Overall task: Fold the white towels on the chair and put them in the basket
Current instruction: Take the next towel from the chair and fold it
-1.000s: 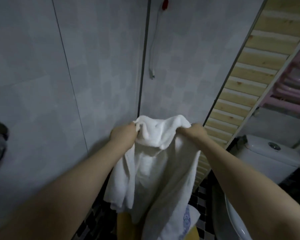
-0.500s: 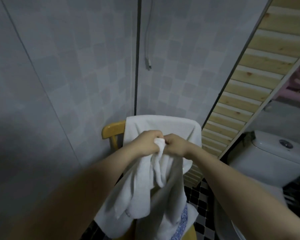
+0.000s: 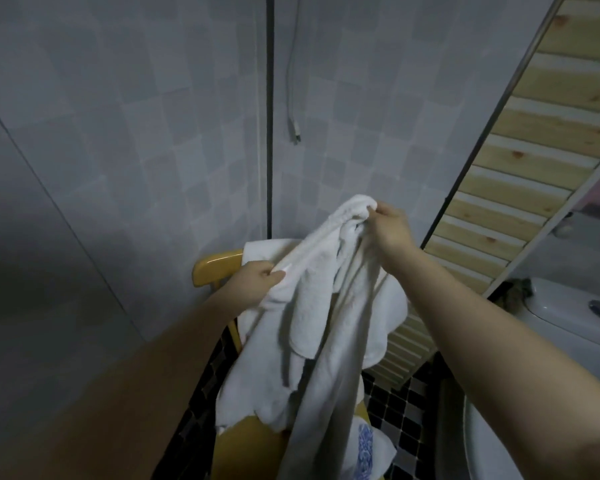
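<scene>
R hand point(image 3: 388, 230) pinching towel point(image 3: 326, 306) top bunch up high, L hand point(image 3: 260, 282) gripping its edge lower-left w/ curled fingers, long axis slanting down from R to L, rest hanging over chair point(image 3: 215, 268) seat front edge, 2nd towel point(image 3: 267, 247) on backrest.

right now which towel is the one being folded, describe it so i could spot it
Start at the yellow wooden chair in the tiled corner, left of the toilet. In front of it hangs a white towel, held up by both hands: the right hand pinches the bunched top, the left hand grips an edge lower down. Unlike the towel draped over the chair back, it is lifted off the chair.
</scene>
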Motion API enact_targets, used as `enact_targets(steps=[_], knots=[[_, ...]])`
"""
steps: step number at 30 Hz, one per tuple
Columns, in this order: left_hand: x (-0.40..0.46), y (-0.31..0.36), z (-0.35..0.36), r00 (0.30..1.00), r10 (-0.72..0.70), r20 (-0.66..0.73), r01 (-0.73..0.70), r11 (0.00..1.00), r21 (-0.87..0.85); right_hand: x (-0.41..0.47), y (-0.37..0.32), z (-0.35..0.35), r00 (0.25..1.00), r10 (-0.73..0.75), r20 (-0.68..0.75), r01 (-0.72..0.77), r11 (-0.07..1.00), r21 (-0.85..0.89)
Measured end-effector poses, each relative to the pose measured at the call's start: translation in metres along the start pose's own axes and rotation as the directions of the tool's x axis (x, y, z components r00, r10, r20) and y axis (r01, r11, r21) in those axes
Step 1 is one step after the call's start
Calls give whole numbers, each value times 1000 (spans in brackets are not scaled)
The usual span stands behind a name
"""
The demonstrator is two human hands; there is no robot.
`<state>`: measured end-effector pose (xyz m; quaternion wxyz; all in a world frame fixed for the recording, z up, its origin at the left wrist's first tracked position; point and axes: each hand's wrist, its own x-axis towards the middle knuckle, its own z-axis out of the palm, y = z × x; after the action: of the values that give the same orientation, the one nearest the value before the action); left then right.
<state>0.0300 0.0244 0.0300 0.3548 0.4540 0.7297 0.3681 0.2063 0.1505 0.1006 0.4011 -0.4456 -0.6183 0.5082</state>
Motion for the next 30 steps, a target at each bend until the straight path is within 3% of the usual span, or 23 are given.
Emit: enact_targets(steps=[3,5,7,9,12,15,19,21,24,26,28,30], knots=[[3,12,0,972,-113,-206,90,989,-118,10,7,-9,992,95,82,-62,940,-335],[7,33,-2,954,-107,-279,38,970,-241,8,8,-12,964,100,246,3,922,-387],[8,61,-2,970,-5,-244,-63,960,-273,0,4,-8,868,72,491,136,917,-374],[7,85,3,983,96,-160,-137,951,-276,-5,1,0,778,24,628,232,917,-323],[4,112,11,970,236,-54,-242,947,-212,-8,-8,7,822,-73,564,251,936,-245],[2,116,17,928,368,-49,-368,930,19,0,-10,5,910,-115,398,178,976,-124],[4,88,21,937,336,91,-347,879,327,8,-13,-3,943,-69,325,43,995,85],[9,75,22,972,219,78,-232,948,220,12,-13,-8,925,-25,379,33,999,-16],[15,81,18,987,42,-155,-61,991,-117,18,-9,-16,891,135,434,-99,989,-106],[19,90,13,960,-30,-279,-20,985,-174,20,-5,-22,884,167,436,-138,986,-97],[18,99,16,947,0,-323,-71,976,-208,22,-2,-30,847,94,523,-82,996,-47],[12,108,23,956,120,-268,-183,957,-223,21,-5,-33,783,27,621,-25,1000,-11]])
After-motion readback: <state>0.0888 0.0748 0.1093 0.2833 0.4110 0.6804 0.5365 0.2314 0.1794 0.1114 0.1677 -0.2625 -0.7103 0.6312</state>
